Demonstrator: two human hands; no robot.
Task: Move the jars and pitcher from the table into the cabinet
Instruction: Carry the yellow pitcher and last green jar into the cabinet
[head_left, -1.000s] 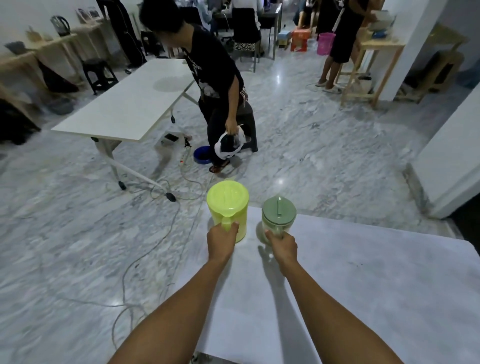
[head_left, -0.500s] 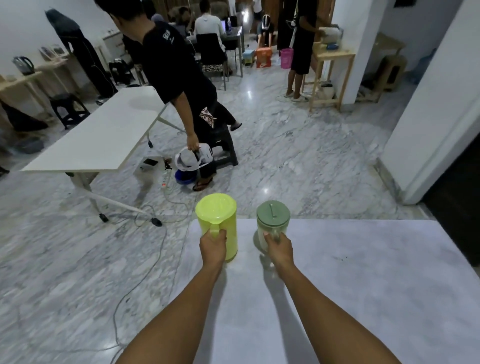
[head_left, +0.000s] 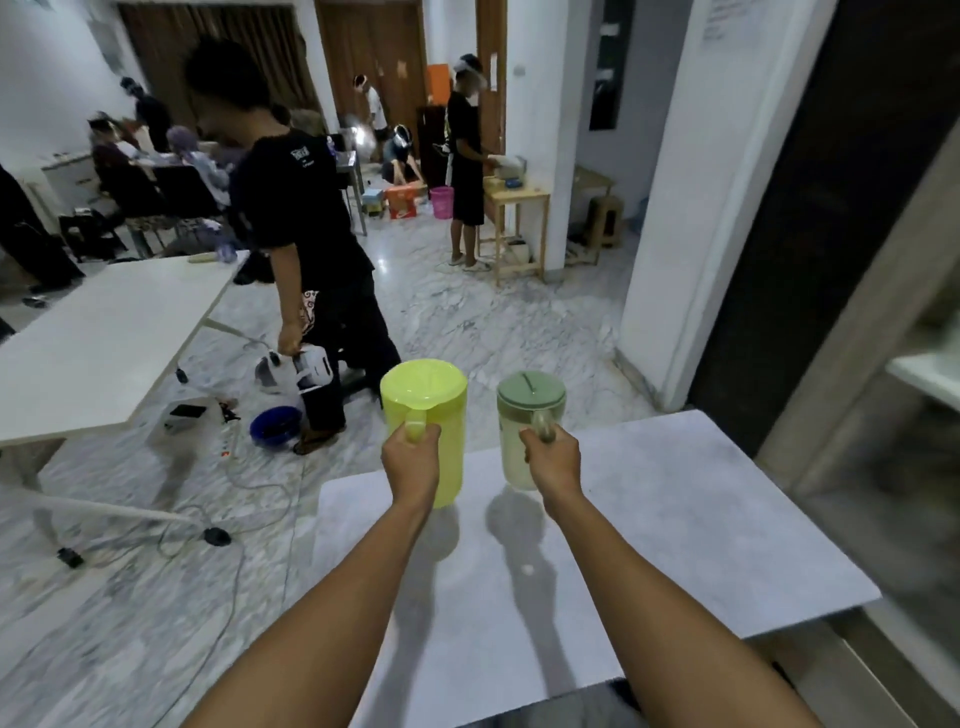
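A yellow-green pitcher (head_left: 431, 410) with a matching lid hangs above the far edge of the grey table (head_left: 649, 530); my left hand (head_left: 411, 460) is closed around its handle. Beside it, to the right, a clear jar with a sage-green lid (head_left: 525, 415) is also lifted off the table, with my right hand (head_left: 550, 460) closed on its handle. Both cast shadows on the tabletop below. At the right edge stands a cabinet (head_left: 883, 389) with a pale shelf inside, blurred.
A person in black (head_left: 306, 234) bends over a blue bowl (head_left: 275, 425) just beyond the table. A white table (head_left: 98, 338) stands at left with cables (head_left: 218, 535) on the marble floor. A white pillar (head_left: 691, 208) rises at right. More people stand farther back.
Both hands have lifted the pitcher and the jar off the table. My view has tilted up and swung right, bringing the cabinet into sight. The person in black has shifted left.
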